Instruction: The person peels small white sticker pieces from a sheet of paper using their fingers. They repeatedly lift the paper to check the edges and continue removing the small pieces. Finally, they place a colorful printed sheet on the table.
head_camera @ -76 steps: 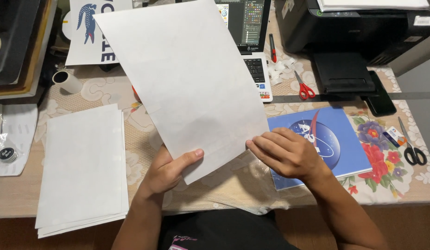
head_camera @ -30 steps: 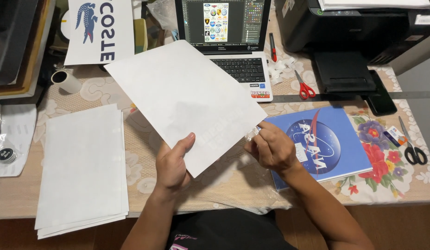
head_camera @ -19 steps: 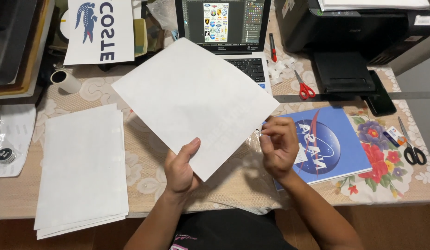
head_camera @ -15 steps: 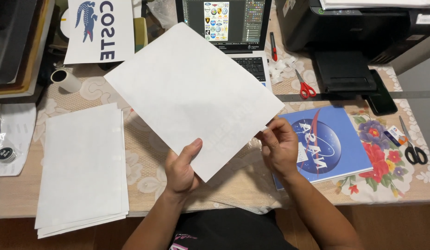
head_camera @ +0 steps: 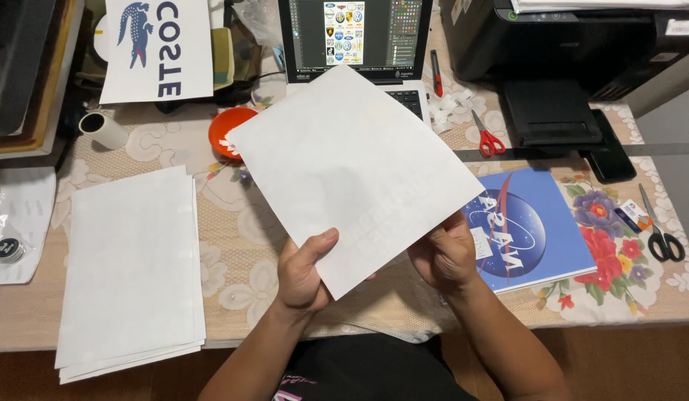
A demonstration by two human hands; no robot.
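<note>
A white sheet (head_camera: 356,174) is held tilted above the table (head_camera: 240,245). Its lower corner, at 6 o'clock, is pinched by the left hand (head_camera: 304,271), thumb on top. Its 4 o'clock edge is gripped by the curled right hand (head_camera: 442,256). A paper stack (head_camera: 129,271) lies at 9 o'clock.

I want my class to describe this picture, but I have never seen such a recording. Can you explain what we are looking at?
There is no machine here: a person wears a camera on the head, looking down at their own hands over a desk. The left hand and right hand hold up one white sheet by its lower edges. On the desk lie a stack of white sheets, a blue folder, red scissors, black scissors, an orange bowl, a laptop and a black printer.
</note>
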